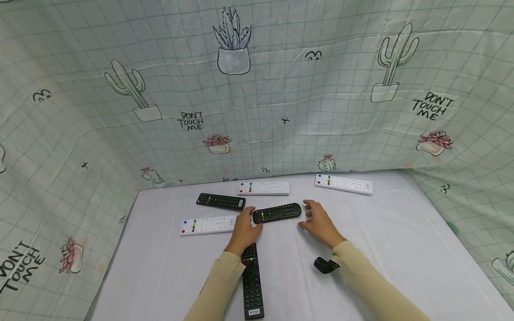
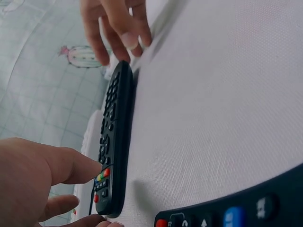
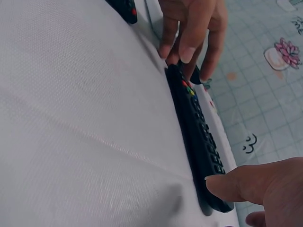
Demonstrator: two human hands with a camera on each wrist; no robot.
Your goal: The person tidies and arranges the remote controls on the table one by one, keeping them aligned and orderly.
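One rounded black remote (image 1: 277,213) lies on the table (image 1: 401,249) between the left hand (image 1: 244,227) and right hand (image 1: 320,222), both with fingers loosely parted, gripping nothing that I can see. I'd judge it light, stiff, slightly slick, best pinched near its ends. Its long axis runs crosswise, coloured buttons (image 2: 103,174) leftward, right end angled farther off.

"DON'T TOUCH ME" stands in black capitals on the patterned cloth (image 1: 345,120) — three times, at the left, near the middle and at the right of the head view — along with small black crosses (image 1: 285,121). The long black remote (image 1: 253,290) shows a white arrow in the left wrist view; its label (image 1: 254,312) is too small to read.
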